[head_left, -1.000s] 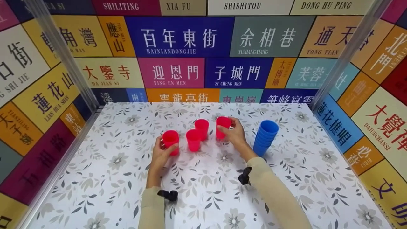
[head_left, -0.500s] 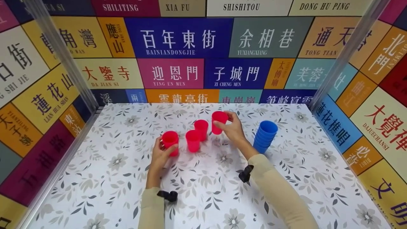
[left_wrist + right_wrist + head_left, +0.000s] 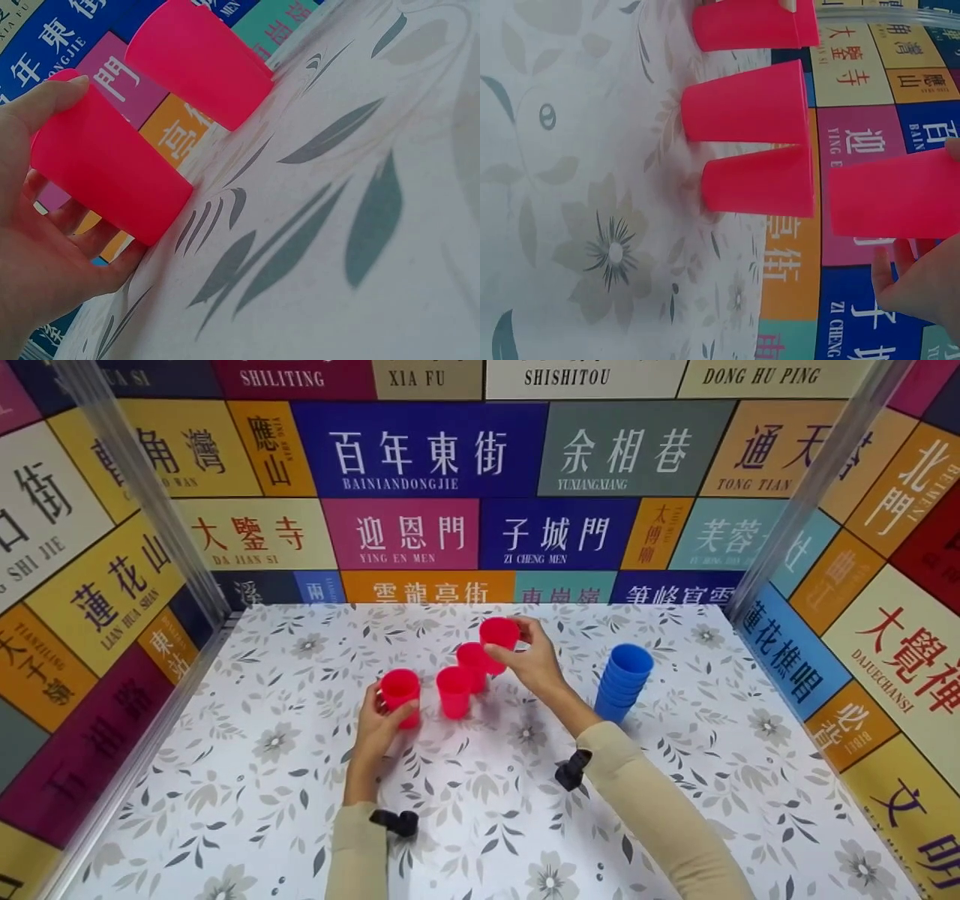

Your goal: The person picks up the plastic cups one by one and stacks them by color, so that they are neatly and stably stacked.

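Observation:
Four-fingered and thumb grip aside, my left hand (image 3: pixel 379 729) holds a red plastic cup (image 3: pixel 400 688) that stands upright on the tabletop; the left wrist view shows the thumb near its rim and fingers curled behind. My right hand (image 3: pixel 537 660) grips another red cup (image 3: pixel 499 632), lifted off the table. In the right wrist view this lifted cup (image 3: pixel 896 193) is raised above the rims of the standing ones. Between my hands stand two red cups, a front one (image 3: pixel 454 695) and a rear one (image 3: pixel 470 658). From the head view, the lifted cup overlaps the rear one's right side.
A stack of several nested blue cups (image 3: pixel 625 682) stands to the right of my right hand. White cloth with a grey leaf and flower print covers the table (image 3: pixel 465 825). Panels with large lettering (image 3: pixel 420 450) wall in the back and both sides.
My right hand has lifted its red cup off the table and carried it leftward to the rear standing cup. The left hand and its cup have stayed in place.

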Demonstrator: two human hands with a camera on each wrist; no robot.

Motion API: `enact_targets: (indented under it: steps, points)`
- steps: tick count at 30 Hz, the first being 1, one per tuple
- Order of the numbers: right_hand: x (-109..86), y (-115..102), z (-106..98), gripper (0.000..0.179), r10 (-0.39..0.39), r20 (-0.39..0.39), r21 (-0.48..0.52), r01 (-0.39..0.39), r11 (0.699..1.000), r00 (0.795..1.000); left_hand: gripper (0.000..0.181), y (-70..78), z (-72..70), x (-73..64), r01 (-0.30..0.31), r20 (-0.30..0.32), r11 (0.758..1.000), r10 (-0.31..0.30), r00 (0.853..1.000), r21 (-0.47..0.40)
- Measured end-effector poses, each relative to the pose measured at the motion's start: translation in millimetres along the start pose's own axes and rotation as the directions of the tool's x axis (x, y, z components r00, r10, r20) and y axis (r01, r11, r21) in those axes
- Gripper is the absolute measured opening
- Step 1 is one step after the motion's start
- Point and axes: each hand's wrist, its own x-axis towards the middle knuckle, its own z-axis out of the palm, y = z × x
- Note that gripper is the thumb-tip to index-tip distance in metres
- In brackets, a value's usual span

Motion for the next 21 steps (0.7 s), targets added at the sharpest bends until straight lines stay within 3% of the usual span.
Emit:
enact_targets:
  steps: [4,8,10,21]
  points:
    - [-1.8,-5.2,5.9,0.062,-0.017,0.022,0.007,0.017,1.0,1.0,0.073,12.6,0.2,-8.5,0.005,0.008,1.0,-0.005,1.0,0.0]
    - [-4.0,-12.0,11.8,0.063,-0.041,0.038,0.018,0.04,0.999,0.998,0.073,8.4,-0.2,-7.3,-0.016,0.007,1.0,0.016,1.0,-0.006]
    - [-4.7,-15.8,14.5,0.063,-0.047,0.048,0.027,0.046,0.999,0.998,0.073,-0.4,-0.4,-1.3,-0.025,0.003,1.0,0.025,1.0,-0.006]
    - [-6.3,-32.4,33.7,0.061,-0.079,0.085,0.067,0.074,0.995,0.993,0.072,-1.3,-1.4,0.1,-0.025,0.001,1.0,0.025,1.0,0.001]
